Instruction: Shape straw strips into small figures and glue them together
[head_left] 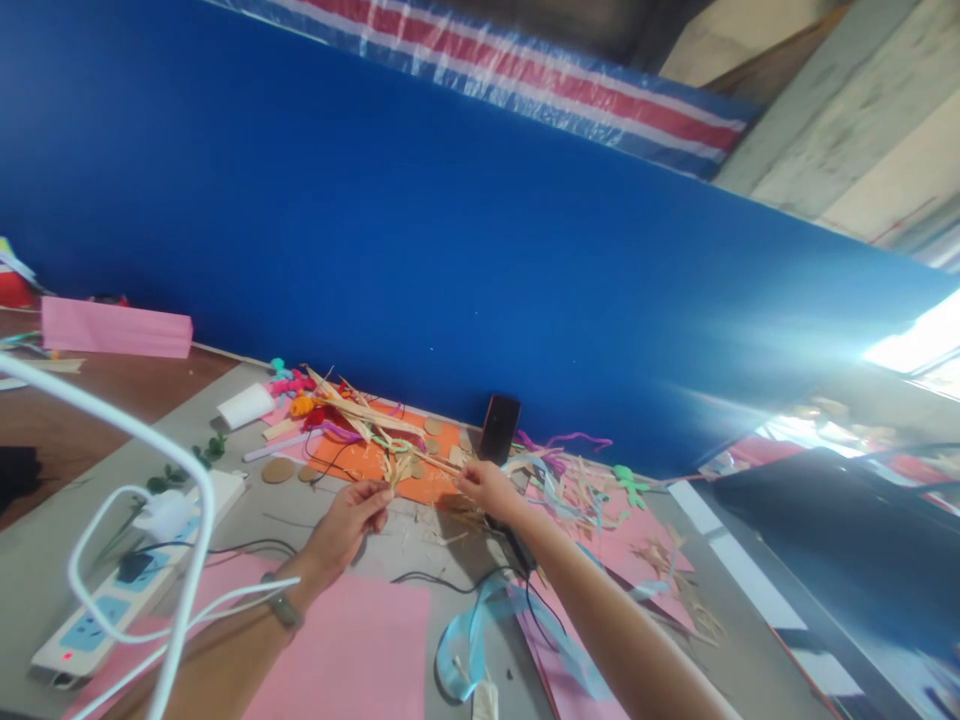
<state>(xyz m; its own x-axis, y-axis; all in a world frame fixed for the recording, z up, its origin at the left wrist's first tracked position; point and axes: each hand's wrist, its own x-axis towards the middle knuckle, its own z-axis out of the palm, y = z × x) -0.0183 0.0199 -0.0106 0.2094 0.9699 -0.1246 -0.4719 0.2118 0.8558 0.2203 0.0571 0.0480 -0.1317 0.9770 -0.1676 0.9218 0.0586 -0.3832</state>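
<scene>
My left hand (351, 522) pinches a small bundle of straw-coloured strips (397, 466) that fans upward from the fingertips. To its right, my right hand (489, 488) has its fingers closed on a thin straw strip (439, 462) pointing left toward the bundle. Whether the strip touches the bundle I cannot tell. Beneath and behind both hands lies an orange sheet (337, 458) with a pile of loose straw strips (364, 408) on its far side. A dark phone (499, 428) stands upright against the blue wall, just beyond my right hand.
A white power strip (86, 622) with plugs and a white cable (196, 520) takes up the left side. Pink sheets (352, 650) cover the front. Light blue ribbon (452, 655) and black cords lie near my right forearm. A blue wall (420, 220) closes off the back.
</scene>
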